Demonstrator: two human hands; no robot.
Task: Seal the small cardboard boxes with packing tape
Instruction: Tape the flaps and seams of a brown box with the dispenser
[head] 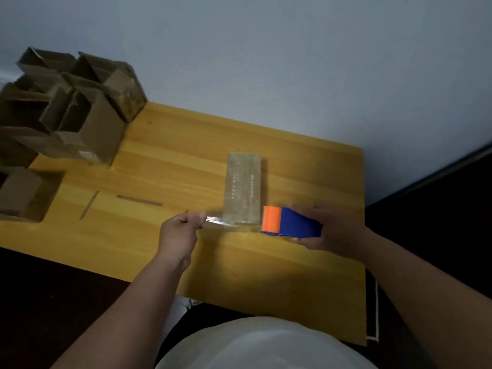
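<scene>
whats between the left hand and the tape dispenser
In the head view, a strip of clear tape stretches from the left hand to the blue and orange dispenser, crossing the near end of the small box.

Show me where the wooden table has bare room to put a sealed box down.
Bare wood lies behind the taped box toward the wall, and along the table's near right edge. The left end is crowded with open boxes.
</scene>
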